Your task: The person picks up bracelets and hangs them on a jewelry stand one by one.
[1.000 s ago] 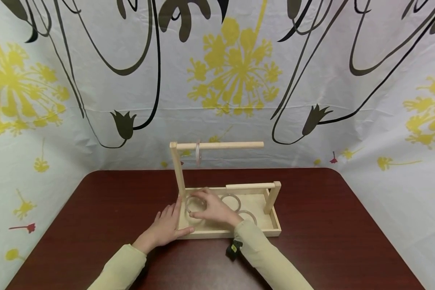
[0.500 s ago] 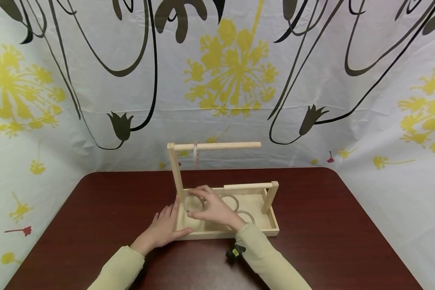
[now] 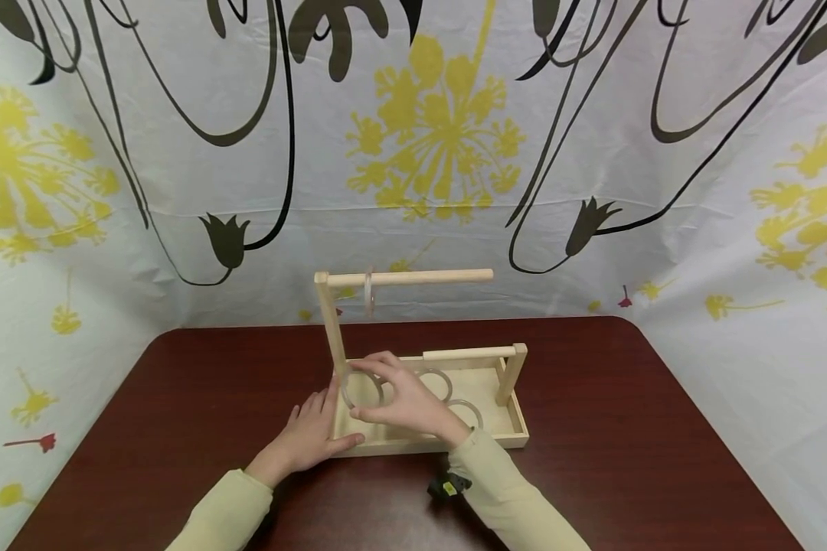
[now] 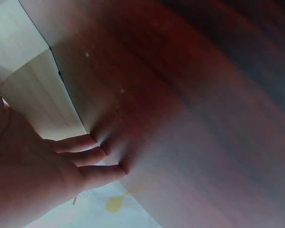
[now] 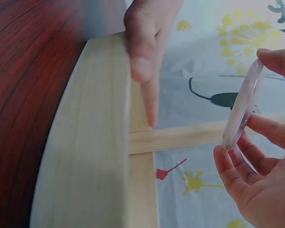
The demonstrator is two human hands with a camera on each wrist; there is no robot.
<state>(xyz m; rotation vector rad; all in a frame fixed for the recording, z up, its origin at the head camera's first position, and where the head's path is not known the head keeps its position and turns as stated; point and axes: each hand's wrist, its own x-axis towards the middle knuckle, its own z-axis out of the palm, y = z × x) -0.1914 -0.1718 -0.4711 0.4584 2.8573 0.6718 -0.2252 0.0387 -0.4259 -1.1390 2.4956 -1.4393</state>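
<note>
A translucent bangle [image 5: 244, 104] is pinched between the thumb and fingertips of my right hand [image 3: 410, 402], over the left end of the wooden tray [image 3: 441, 446]. In the right wrist view the bangle stands steeply tilted, apart from the wood. My left hand [image 3: 306, 432] rests against the tray's left end, with its thumb over the front rim and its fingers stretched along the side. Another bangle [image 3: 368, 296] hangs on the upper wooden bar [image 3: 430, 276]. Two more bangles lie in the tray: one [image 3: 448, 384] behind my right hand, the other [image 3: 478, 413] partly hidden by the wrist.
A tall post [image 3: 331, 325] at the tray's left end bears the upper bar, whose right end is free. From a short post [image 3: 511, 375] on the right, a lower bar [image 3: 465, 353] points left. The dark red table [image 3: 593, 428] meets a patterned cloth [image 3: 248, 176] behind.
My right hand has raised the bangle slightly from the tray and shifted it a little left, closer to the tall post. The left hand keeps its place on the tray. The head view has drifted slightly.
</note>
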